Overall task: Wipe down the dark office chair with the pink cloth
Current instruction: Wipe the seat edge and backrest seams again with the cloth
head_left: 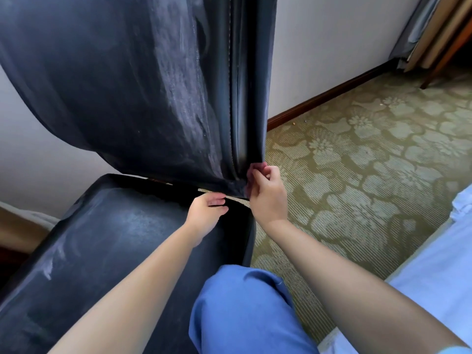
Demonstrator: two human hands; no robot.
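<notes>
Nearest, a blue-trousered knee (245, 310) sits against the seat (107, 246) of the dark office chair. Further out, the left hand (207, 213) rests its straight, relaxed fingers at the seat's rear edge. Just beyond, the right hand (265, 192) grips the bunched pink cloth (255, 166) against the lower corner of the streaked backrest (143, 85). Patterned carpet (357, 162) lies behind.

A green carpet (357, 154) with a pale flower pattern covers the floor to the right. A dark wooden skirting board (329, 94) runs along the foot of the white wall (332, 42). A wooden leg (444, 57) stands at top right, and pale blue bedding (439, 272) lies at the right edge
</notes>
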